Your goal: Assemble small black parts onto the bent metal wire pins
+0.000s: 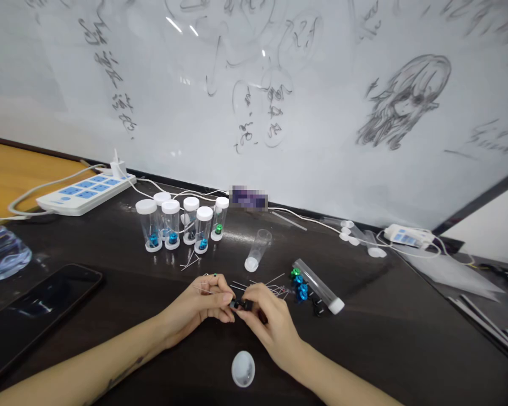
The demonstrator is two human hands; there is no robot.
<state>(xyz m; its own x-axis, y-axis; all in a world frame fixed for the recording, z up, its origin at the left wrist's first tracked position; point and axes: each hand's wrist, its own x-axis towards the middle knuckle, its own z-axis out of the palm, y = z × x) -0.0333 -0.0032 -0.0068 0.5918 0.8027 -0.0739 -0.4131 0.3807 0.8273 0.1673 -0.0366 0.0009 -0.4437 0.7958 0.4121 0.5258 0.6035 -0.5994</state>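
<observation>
Between my hands is a small black part (242,305), mostly covered by fingers, so its kind is unclear. My left hand (198,304) pinches its left end, with a thin pale strand (203,288) lying across the fingers. The fingertips of my right hand (271,316) are closed on its right end. Just beyond lie several thin pale sticks or wires (275,288). To the right are green (295,273) and blue (302,290) small parts beside a clear tube with a white cap (317,285). A round translucent lid or dish (242,369) sits nearer me.
Several upright white-capped clear tubes (170,223) hold blue or green parts at back left. Another clear tube (260,245) lies farther back. Around are a power strip (82,194), a phone (34,316), a plastic bottle (0,248), white caps (349,234) and a whiteboard (322,169).
</observation>
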